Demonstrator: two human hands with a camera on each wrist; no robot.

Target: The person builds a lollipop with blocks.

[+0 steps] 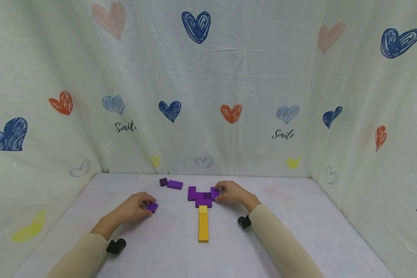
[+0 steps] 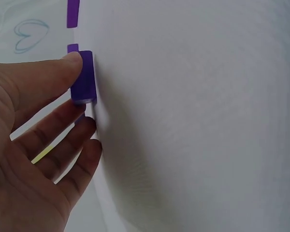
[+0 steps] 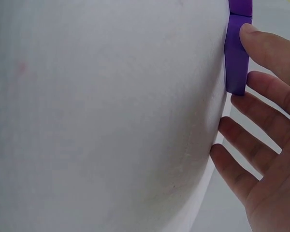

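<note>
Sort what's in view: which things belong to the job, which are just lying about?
Likely in the job:
purple block in left hand
end purple block at right hand
middle purple blocks
yellow blocks

Likely lying about:
back purple blocks, set apart, possibly awaiting use
heart-print curtain, just backdrop

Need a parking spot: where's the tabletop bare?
Bare: between the left hand and yellow blocks; between the right sleeve and right edge of the table. Crowded: purple cluster at the right hand, purple pair farther left.

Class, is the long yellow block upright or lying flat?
Lying flat: the head view shows the yellow block stretched along the table.
</note>
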